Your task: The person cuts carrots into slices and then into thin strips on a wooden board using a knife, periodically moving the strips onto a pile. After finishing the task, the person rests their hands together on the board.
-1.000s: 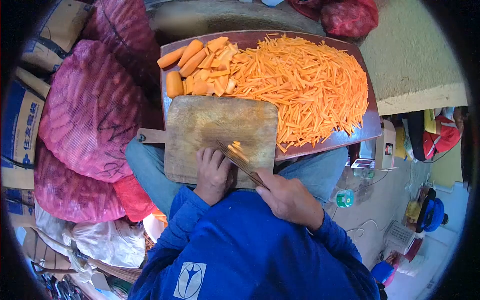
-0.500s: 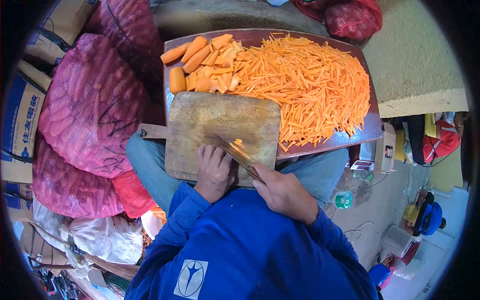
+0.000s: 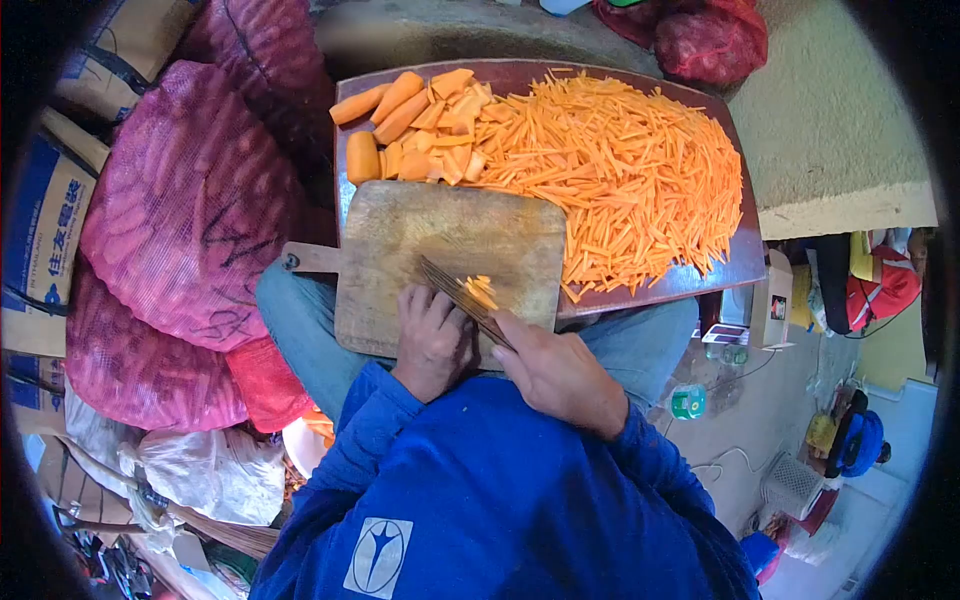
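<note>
My right hand (image 3: 565,375) grips the handle of a knife (image 3: 455,290), its blade slanting up and left across a worn wooden cutting board (image 3: 390,230). Beside the blade, my left hand (image 3: 433,340) presses on the board with fingers curled under; whatever lies beneath them is hidden. A few cut carrot strips (image 3: 480,292) lie just right of the blade. Beyond the board, a big heap of carrot strips (image 3: 640,180) covers much of a dark red tabletop (image 3: 690,287). Peeled carrot chunks (image 3: 398,97) and carrot slices (image 3: 435,140) sit at its upper left.
Pink mesh sacks (image 3: 190,210) are stacked at my left, near cardboard boxes (image 3: 40,240). A red mesh bag (image 3: 710,45) lies at the top right. On the floor to the right are a green-labelled container (image 3: 688,401) and a perforated basket (image 3: 795,485).
More carrot strips lie beside the blade now. The knife and my left hand have shifted slightly on the board, and the whole view has moved a little.
</note>
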`<state>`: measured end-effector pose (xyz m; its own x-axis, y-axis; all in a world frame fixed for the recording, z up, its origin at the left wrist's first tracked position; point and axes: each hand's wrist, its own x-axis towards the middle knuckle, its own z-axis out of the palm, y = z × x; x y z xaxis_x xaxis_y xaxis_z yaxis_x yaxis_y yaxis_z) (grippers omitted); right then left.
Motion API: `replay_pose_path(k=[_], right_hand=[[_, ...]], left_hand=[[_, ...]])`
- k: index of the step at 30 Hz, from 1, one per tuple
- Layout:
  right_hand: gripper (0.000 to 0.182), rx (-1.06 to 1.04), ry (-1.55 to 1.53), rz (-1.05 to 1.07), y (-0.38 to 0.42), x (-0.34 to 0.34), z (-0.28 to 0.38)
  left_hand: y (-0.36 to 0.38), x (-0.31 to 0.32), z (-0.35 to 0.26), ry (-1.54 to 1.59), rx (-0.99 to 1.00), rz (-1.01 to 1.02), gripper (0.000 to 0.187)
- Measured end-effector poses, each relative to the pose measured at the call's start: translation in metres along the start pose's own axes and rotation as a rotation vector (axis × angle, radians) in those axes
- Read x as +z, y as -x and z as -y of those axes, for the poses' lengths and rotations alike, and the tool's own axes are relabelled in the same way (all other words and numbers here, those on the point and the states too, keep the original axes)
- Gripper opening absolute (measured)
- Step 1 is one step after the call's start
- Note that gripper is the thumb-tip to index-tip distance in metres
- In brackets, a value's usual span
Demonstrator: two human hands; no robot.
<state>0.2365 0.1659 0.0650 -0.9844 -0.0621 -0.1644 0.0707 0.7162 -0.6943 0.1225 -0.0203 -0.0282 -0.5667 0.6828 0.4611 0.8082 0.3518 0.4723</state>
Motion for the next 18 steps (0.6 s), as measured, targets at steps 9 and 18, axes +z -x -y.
replay_pose_path(k=[9,18], right_hand=[[0.043,0.052,-0.064,0.034,-0.003,-0.007,0.004],[0.041,0.068,-0.067,0.038,0.003,-0.003,0.005]], left_hand=[[-0.002,-0.003,-0.001,0.029,-0.010,0.001,0.031],[-0.003,-0.007,-0.001,0.050,-0.002,0.000,0.034]])
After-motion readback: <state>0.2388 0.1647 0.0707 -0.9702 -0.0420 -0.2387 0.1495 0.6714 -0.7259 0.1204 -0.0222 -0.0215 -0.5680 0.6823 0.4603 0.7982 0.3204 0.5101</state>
